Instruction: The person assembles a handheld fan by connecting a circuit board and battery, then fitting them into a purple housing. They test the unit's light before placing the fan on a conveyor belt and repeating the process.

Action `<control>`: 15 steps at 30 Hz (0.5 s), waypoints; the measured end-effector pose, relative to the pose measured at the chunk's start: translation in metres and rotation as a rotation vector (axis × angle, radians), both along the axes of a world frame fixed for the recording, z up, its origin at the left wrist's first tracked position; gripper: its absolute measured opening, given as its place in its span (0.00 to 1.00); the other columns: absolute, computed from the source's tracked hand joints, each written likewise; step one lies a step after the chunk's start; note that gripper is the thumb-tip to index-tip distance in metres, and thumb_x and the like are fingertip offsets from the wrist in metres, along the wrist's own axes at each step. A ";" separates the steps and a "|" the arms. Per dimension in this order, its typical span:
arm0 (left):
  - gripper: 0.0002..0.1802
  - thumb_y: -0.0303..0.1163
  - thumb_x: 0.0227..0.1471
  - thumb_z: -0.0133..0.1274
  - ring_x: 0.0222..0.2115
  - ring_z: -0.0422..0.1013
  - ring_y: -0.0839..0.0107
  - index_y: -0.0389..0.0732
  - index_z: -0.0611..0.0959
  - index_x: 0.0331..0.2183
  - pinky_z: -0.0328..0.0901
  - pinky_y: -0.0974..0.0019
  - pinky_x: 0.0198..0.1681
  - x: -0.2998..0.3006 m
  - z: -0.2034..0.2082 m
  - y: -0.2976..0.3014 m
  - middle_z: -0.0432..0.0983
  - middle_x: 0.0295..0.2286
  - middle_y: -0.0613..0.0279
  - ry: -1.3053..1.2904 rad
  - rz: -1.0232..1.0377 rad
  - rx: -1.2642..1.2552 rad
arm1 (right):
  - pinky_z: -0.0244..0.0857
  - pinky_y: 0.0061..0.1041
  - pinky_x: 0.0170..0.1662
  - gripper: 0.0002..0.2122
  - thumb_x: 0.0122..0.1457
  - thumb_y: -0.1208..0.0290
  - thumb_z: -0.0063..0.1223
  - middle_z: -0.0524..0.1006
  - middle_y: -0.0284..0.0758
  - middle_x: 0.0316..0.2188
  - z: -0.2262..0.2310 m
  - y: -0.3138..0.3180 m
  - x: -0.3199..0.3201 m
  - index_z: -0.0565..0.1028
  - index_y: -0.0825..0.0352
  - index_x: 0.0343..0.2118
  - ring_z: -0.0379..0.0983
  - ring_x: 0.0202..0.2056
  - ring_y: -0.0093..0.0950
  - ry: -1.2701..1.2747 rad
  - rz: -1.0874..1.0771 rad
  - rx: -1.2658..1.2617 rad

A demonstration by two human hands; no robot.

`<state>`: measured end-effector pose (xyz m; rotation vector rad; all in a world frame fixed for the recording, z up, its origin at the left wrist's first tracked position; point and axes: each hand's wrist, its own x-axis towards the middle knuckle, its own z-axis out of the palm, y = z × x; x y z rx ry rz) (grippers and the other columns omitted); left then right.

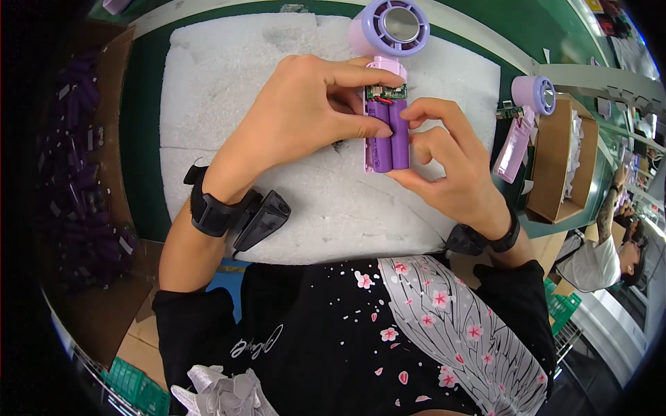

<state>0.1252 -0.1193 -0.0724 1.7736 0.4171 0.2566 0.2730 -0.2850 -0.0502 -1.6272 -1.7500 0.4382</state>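
Observation:
A light purple handheld fan [400,26] lies with its round head at the far edge of the white foam pad [305,201] and its opened handle pointing toward me. Inside the handle sit two purple cylindrical battery cells [399,142], side by side, below a green circuit board [397,91] with a short red wire. My left hand [295,111] grips the handle from the left, its thumb pressing on the cells and its fingers by the board. From the right, my right hand [451,163] closes on the battery cells, index finger at their side and thumb at their near end.
Left of the pad stands a cardboard box [114,139] of many purple battery cells [80,180]. On the right lie another opened fan [515,145] and a cardboard box [586,166] with white pieces. Another person [590,263] is further right. Green crates [135,388] are below.

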 end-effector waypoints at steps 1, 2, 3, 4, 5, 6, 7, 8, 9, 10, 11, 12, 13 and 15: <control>0.26 0.29 0.36 0.69 0.23 0.76 0.74 0.46 0.84 0.43 0.70 0.73 0.30 0.000 0.000 0.000 0.81 0.25 0.57 0.001 0.002 -0.004 | 0.70 0.25 0.34 0.21 0.35 0.82 0.70 0.70 0.45 0.49 0.000 0.000 -0.001 0.64 0.66 0.24 0.72 0.35 0.31 -0.008 -0.022 -0.018; 0.26 0.29 0.36 0.69 0.23 0.76 0.74 0.46 0.84 0.43 0.70 0.73 0.30 0.000 0.000 0.000 0.81 0.25 0.57 0.007 0.000 -0.002 | 0.70 0.25 0.34 0.21 0.35 0.81 0.71 0.70 0.44 0.49 0.000 0.000 -0.002 0.64 0.66 0.25 0.72 0.35 0.30 -0.017 -0.044 -0.036; 0.26 0.30 0.36 0.69 0.23 0.76 0.74 0.46 0.84 0.43 0.70 0.73 0.30 -0.001 0.001 0.001 0.81 0.25 0.56 0.013 -0.002 0.000 | 0.70 0.25 0.34 0.21 0.35 0.81 0.71 0.70 0.44 0.49 -0.001 0.000 -0.001 0.64 0.66 0.25 0.72 0.35 0.30 -0.016 -0.042 -0.040; 0.26 0.30 0.36 0.69 0.23 0.76 0.74 0.46 0.84 0.43 0.70 0.73 0.30 -0.001 0.001 0.000 0.81 0.25 0.56 0.020 -0.005 0.003 | 0.71 0.25 0.34 0.21 0.35 0.81 0.71 0.70 0.44 0.49 -0.002 0.001 0.002 0.63 0.66 0.25 0.71 0.35 0.29 -0.003 -0.021 -0.047; 0.26 0.30 0.36 0.69 0.23 0.76 0.74 0.46 0.84 0.43 0.70 0.73 0.30 -0.001 0.001 0.000 0.81 0.25 0.56 0.021 -0.004 0.000 | 0.72 0.24 0.34 0.22 0.35 0.80 0.72 0.70 0.45 0.49 -0.004 0.002 0.006 0.63 0.66 0.25 0.71 0.34 0.28 0.010 -0.001 -0.053; 0.26 0.30 0.36 0.69 0.23 0.76 0.74 0.46 0.85 0.43 0.70 0.73 0.30 0.000 0.000 0.000 0.81 0.25 0.56 0.018 -0.002 0.005 | 0.72 0.24 0.34 0.22 0.35 0.80 0.72 0.70 0.45 0.49 -0.005 0.003 0.009 0.63 0.66 0.25 0.71 0.34 0.27 0.022 0.017 -0.060; 0.26 0.30 0.36 0.69 0.23 0.76 0.74 0.47 0.85 0.43 0.70 0.73 0.30 0.000 -0.001 0.000 0.81 0.26 0.56 0.015 0.000 0.009 | 0.72 0.24 0.34 0.22 0.35 0.80 0.72 0.70 0.45 0.49 -0.006 0.003 0.010 0.63 0.66 0.25 0.71 0.34 0.27 0.022 0.016 -0.063; 0.26 0.31 0.36 0.69 0.23 0.76 0.74 0.47 0.85 0.43 0.70 0.73 0.30 0.000 -0.001 0.000 0.81 0.26 0.56 0.012 0.001 0.014 | 0.73 0.24 0.34 0.22 0.35 0.79 0.72 0.70 0.45 0.49 -0.006 0.004 0.012 0.63 0.66 0.25 0.71 0.34 0.27 0.031 0.027 -0.053; 0.26 0.31 0.36 0.69 0.23 0.76 0.74 0.47 0.85 0.43 0.70 0.73 0.30 0.000 -0.001 0.000 0.81 0.26 0.56 0.012 0.001 0.011 | 0.74 0.23 0.34 0.23 0.35 0.79 0.73 0.69 0.45 0.49 -0.007 0.004 0.012 0.62 0.66 0.25 0.71 0.34 0.26 0.041 0.037 -0.044; 0.26 0.28 0.38 0.68 0.24 0.74 0.77 0.45 0.84 0.45 0.69 0.74 0.31 0.001 0.002 0.001 0.81 0.27 0.59 0.027 -0.018 0.012 | 0.74 0.23 0.34 0.23 0.35 0.78 0.73 0.69 0.45 0.49 -0.008 0.004 0.013 0.62 0.66 0.25 0.71 0.34 0.26 0.051 0.048 -0.035; 0.27 0.24 0.39 0.67 0.25 0.73 0.80 0.44 0.83 0.46 0.69 0.76 0.31 0.001 0.005 0.001 0.80 0.27 0.61 0.043 -0.033 0.015 | 0.74 0.23 0.34 0.23 0.35 0.78 0.73 0.69 0.45 0.49 -0.008 0.004 0.014 0.62 0.66 0.25 0.71 0.34 0.26 0.052 0.051 -0.038; 0.28 0.21 0.40 0.66 0.26 0.71 0.83 0.42 0.82 0.47 0.69 0.77 0.32 0.000 0.006 0.001 0.80 0.28 0.64 0.059 -0.048 0.017 | 0.74 0.24 0.34 0.23 0.35 0.79 0.73 0.69 0.45 0.49 -0.008 0.003 0.016 0.62 0.66 0.25 0.71 0.33 0.26 0.057 0.063 -0.026; 0.28 0.21 0.40 0.66 0.26 0.71 0.83 0.42 0.82 0.47 0.69 0.77 0.32 0.000 0.006 0.001 0.80 0.28 0.64 0.061 -0.044 0.014 | 0.75 0.24 0.34 0.23 0.35 0.79 0.73 0.69 0.46 0.49 -0.009 0.003 0.016 0.62 0.66 0.25 0.71 0.33 0.26 0.061 0.075 -0.015; 0.27 0.22 0.41 0.66 0.25 0.71 0.83 0.43 0.82 0.47 0.69 0.77 0.32 -0.001 0.005 0.001 0.80 0.28 0.63 0.055 -0.051 0.023 | 0.75 0.24 0.34 0.24 0.35 0.79 0.73 0.69 0.46 0.49 -0.008 0.003 0.015 0.62 0.66 0.25 0.71 0.33 0.26 0.068 0.092 -0.005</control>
